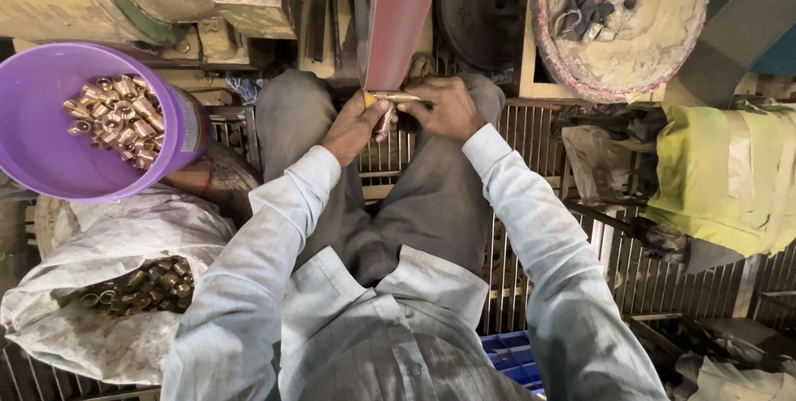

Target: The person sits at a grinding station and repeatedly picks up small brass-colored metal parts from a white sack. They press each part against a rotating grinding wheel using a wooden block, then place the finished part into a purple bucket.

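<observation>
Both my hands meet in front of my knees at the lower end of a reddish sanding belt [400, 19]. My left hand [352, 126] and my right hand [445, 108] together grip a thin brass-coloured rod [398, 97] that carries a small brass fitting, held against the belt's edge. The fitting itself is mostly hidden by my fingers. A purple plastic bucket [33, 140] at the left holds several shiny brass fittings [118, 119]. Below it, an open white sack [116, 235] holds several duller brass fittings [145, 285].
A metal grate floor [531, 119] lies under my legs. A dusty round wheel [622, 24] stands at the upper right, with a yellow-green cloth bundle [725, 173] beside it. A blue plastic crate [514, 359] shows below my right elbow. Machine parts crowd the top left.
</observation>
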